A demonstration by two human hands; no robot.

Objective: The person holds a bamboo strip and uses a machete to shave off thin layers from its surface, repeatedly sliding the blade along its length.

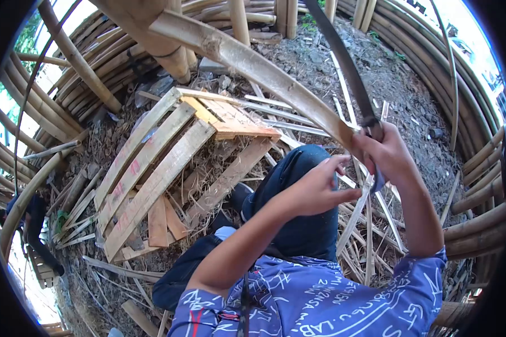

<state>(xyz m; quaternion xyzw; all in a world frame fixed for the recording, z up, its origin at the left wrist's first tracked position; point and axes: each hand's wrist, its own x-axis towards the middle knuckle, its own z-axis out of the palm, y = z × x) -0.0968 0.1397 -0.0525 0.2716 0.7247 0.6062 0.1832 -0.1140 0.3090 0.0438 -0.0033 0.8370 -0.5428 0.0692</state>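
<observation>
My right hand (391, 153) is closed at the base of a long machete (346, 56), whose dark, curved blade points up and away. A split length of bamboo (264, 77), pale on its inner side, slants down from the upper left, and its near end meets the fingers of my right hand. Some blue material (378, 181) shows just below that hand. Beside it, over my raised knee, my left hand (327, 184) has its thumb and fingers apart, with nothing visible held in it. The grip around the machete's handle is partly hidden by my fingers.
A slatted wooden crate (152, 163) lies tilted on the ground to the left. Thin bamboo strips (357, 222) litter the ground near my knee. Stacked bamboo poles (416, 73) form walls around, and an upright post (152, 42) stands ahead. Another person (35, 227) is at the far left.
</observation>
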